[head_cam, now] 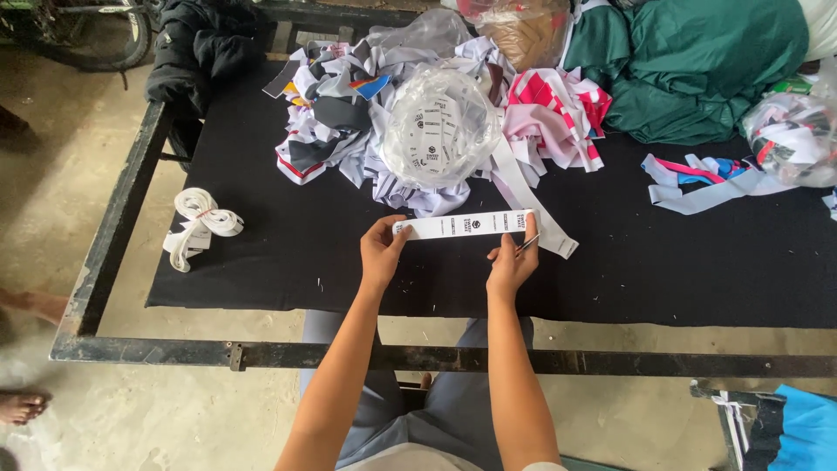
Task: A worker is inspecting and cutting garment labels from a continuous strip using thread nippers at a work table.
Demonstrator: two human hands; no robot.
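My left hand [381, 250] pinches the left end of a white printed label strip [462, 226], held flat and stretched just above the black cloth-covered table [261, 262]. My right hand [513, 262] holds the strip's right end and also grips a small pair of metal snips [528, 243]. Behind the strip sits a clear plastic bag of white printed labels [440, 126], resting on a pile of mixed fabric strips [349, 122].
A bundle of white strips [200, 222] lies at the table's left edge. Green fabric [697, 70] and a black garment [205, 44] sit at the back. More strips [706, 183] lie on the right. Another person's feet [22, 401] show at far left.
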